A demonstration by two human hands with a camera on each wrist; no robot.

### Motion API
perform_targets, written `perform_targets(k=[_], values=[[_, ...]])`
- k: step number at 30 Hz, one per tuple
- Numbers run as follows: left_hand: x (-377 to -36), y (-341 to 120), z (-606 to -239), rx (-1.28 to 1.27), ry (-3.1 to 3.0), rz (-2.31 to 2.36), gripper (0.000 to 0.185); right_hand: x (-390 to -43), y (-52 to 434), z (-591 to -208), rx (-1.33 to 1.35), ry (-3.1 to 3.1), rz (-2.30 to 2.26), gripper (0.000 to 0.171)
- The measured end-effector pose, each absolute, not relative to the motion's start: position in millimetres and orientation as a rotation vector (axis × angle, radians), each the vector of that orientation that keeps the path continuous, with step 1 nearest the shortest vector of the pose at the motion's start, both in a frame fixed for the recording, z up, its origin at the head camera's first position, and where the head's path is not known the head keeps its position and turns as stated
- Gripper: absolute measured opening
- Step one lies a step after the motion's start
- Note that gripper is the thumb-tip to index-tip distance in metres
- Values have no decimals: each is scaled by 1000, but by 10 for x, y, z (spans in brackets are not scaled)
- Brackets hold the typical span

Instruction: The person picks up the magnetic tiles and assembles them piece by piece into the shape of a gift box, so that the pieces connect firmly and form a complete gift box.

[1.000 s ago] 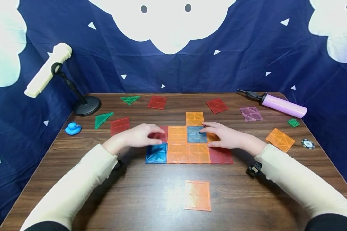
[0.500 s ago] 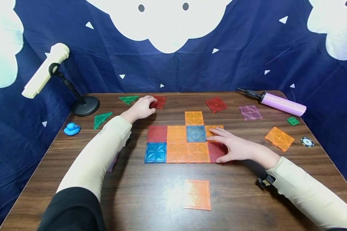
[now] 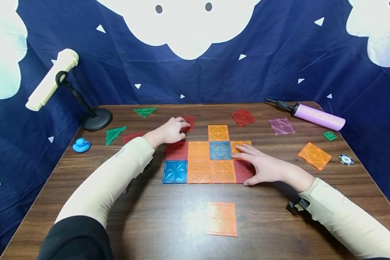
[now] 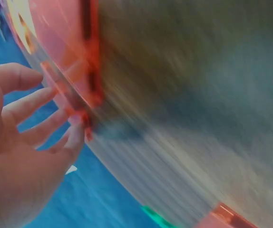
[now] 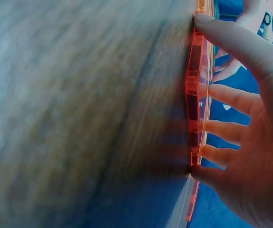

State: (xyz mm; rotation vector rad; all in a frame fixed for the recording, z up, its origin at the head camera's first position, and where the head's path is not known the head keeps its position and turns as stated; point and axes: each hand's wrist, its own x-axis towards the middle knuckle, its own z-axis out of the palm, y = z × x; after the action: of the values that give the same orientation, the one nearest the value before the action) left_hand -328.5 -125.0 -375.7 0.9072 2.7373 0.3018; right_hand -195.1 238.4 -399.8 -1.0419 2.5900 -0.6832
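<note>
My left hand (image 3: pixel 172 130) rests its fingertips on a loose red translucent magnetic tile (image 3: pixel 190 123), just behind a flat block of joined tiles. In the left wrist view, the fingers of that hand (image 4: pixel 32 128) are spread along the tile's red edge (image 4: pixel 74 102). My right hand (image 3: pixel 269 168) lies spread at the block's right end. Its fingers touch an orange tile (image 3: pixel 241 143), and its thumb is at the near edge of a red tile (image 3: pixel 242 171). The block also includes a dark blue tile (image 3: pixel 174 172), a grey-blue tile (image 3: pixel 220 150) and an orange tile (image 3: pixel 218 133) jutting out at the back.
A lone orange tile (image 3: pixel 222 219) lies in front. Around the table are a red tile (image 3: pixel 243 117), a purple tile (image 3: pixel 281 126), green triangles (image 3: pixel 114 135), a rubber duck (image 3: pixel 81 145), a black stand (image 3: pixel 95 119), a lilac hand pump (image 3: pixel 318 116) and a poker chip (image 3: pixel 346 159).
My left hand went from the block's left end to the red tile at the back, then slid it right and nearer. My right hand shifted slightly nearer, then stayed in place.
</note>
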Motion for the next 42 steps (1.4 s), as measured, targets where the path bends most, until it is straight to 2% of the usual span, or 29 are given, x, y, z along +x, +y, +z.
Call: perform_targets(k=[29, 37, 42], values=[[-2976, -958, -3691, 852, 2606, 349, 56, -1943, 2386, -3990, -1028, 2593, -699, 86], [-2890, -1005, -3748, 986, 2630, 385, 51, -1953, 2400, -3982, -1005, 2583, -701, 87], [-2679, -1059, -3742, 1266, 2743, 425, 39, -1964, 2434, -3992, -1035, 2553, -724, 86]])
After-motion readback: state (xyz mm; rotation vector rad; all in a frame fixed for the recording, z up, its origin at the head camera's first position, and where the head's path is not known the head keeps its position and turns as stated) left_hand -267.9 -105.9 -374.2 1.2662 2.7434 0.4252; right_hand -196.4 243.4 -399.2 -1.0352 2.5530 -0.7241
